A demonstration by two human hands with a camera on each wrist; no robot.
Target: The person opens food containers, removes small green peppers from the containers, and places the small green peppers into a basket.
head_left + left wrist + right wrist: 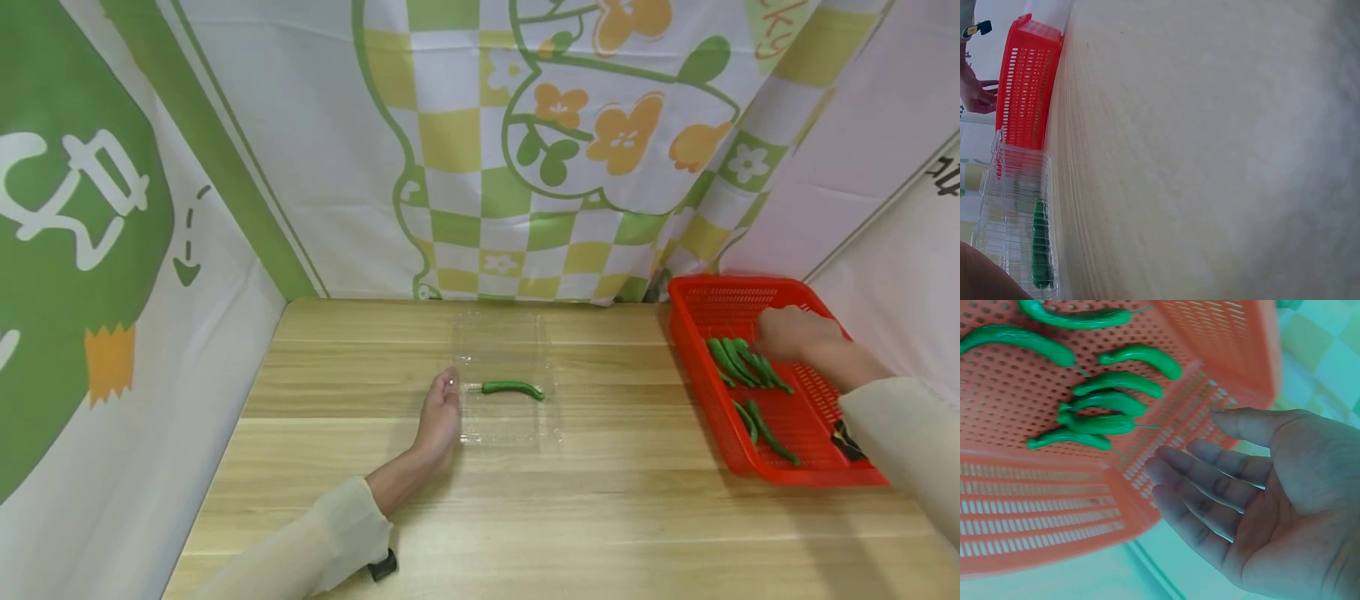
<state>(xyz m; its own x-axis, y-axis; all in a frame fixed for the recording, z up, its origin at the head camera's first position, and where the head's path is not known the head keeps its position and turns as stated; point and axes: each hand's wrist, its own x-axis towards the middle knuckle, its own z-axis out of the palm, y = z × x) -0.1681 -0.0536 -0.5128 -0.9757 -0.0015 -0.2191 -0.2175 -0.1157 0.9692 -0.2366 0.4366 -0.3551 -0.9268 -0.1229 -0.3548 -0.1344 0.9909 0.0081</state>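
Observation:
A clear plastic clamshell box [501, 423] lies opened out on the table, its lid [498, 335] toward the back. One green chili pepper [512, 387] lies crosswise in it. My left hand [438, 417] touches the box's left edge; whether its fingers pinch the rim I cannot tell. Over the back of a red plastic basket [705, 400], my right hand [1279, 494] has its fingers spread loosely and nothing in its grasp. Several green chili peppers [1116, 384] lie on the basket floor beside its fingertips, and more peppers [772, 433] lie nearer the front.
The basket stands at the table's right side, close to the back and right cloth walls. A patterned curtain [465, 167] hangs behind the wooden table [360, 367]. Some small black item [847, 440] shows at the basket's right, near the right sleeve [900, 433].

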